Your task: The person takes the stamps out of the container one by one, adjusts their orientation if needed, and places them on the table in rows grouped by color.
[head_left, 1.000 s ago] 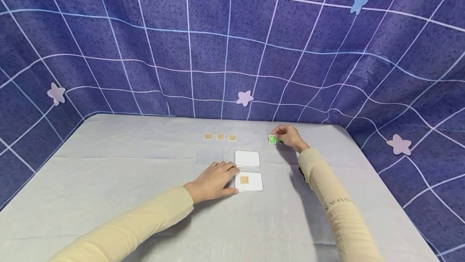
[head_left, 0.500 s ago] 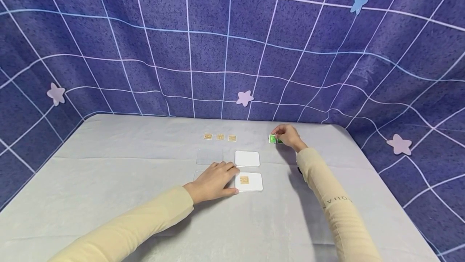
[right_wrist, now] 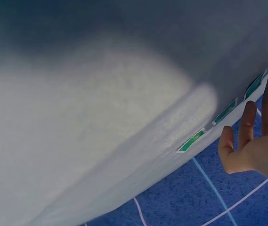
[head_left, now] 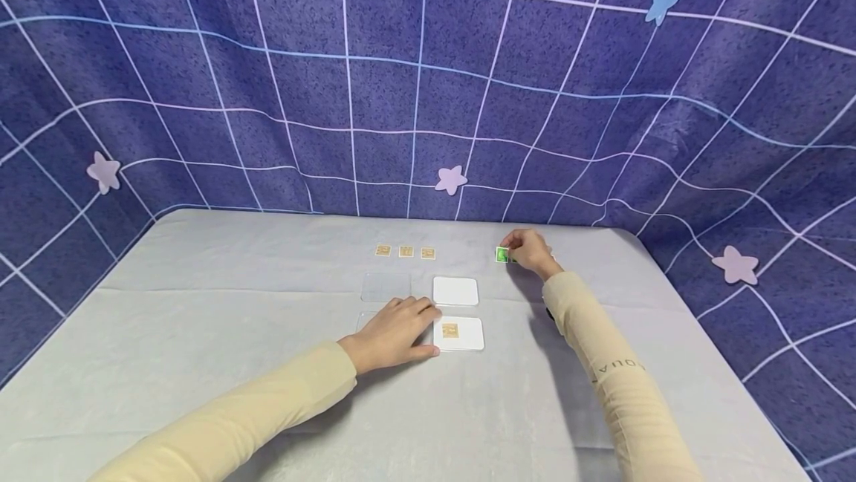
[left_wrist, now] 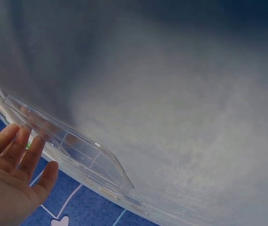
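Note:
In the head view my left hand (head_left: 399,332) rests over a clear plastic lid, thumb and fingertips at the left edge of a white card (head_left: 471,335) bearing a tan stamp (head_left: 450,330). Its fingers are spread and lightly bent beside a clear lid (left_wrist: 84,150) in the left wrist view. At the back right, the thumb and index finger of my right hand (head_left: 530,250) pinch the right edge of a green stamp (head_left: 502,255). More green stamps, partly hidden by that hand from above, show in the right wrist view, one being the leftmost green stamp (right_wrist: 191,140).
Behind the left hand lie another clear lid (head_left: 386,287) and a plain white card (head_left: 455,291). Farther back, a row holds a left tan stamp (head_left: 383,251), a middle one (head_left: 406,252) and a right one (head_left: 428,253). A blue curtain (head_left: 301,96) borders the grey-covered table (head_left: 221,281).
My right forearm has shifted slightly left, its fingers staying at the green stamp. My left hand and the cards have not visibly moved.

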Tool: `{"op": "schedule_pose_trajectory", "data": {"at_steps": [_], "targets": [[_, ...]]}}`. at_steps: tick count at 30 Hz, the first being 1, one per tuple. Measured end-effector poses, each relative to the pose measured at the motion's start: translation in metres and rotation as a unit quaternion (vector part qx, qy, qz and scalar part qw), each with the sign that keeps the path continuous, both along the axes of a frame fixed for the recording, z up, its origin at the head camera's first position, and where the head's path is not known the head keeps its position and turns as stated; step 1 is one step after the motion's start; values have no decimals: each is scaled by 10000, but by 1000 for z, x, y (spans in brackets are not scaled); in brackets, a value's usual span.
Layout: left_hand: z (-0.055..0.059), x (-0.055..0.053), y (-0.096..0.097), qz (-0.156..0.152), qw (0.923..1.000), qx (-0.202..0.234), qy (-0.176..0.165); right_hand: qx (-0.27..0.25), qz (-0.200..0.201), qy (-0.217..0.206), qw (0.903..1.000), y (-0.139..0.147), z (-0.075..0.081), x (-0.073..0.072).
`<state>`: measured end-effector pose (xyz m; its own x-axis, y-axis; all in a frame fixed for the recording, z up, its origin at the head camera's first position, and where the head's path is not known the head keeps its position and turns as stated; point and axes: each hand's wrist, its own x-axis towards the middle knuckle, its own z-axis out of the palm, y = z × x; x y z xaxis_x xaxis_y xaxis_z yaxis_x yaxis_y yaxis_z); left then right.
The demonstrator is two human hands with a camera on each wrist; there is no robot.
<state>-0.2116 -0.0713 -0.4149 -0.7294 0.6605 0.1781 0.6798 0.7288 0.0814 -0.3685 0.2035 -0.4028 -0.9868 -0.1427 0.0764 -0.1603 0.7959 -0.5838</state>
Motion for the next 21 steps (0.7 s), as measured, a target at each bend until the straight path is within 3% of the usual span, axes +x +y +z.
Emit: {"op": "schedule_pose_trajectory", "data": {"at_steps": [21], "targets": [[1,0,0,6,10000,-25,-23,20,-181,-87,9998,1,-2,0]]}}
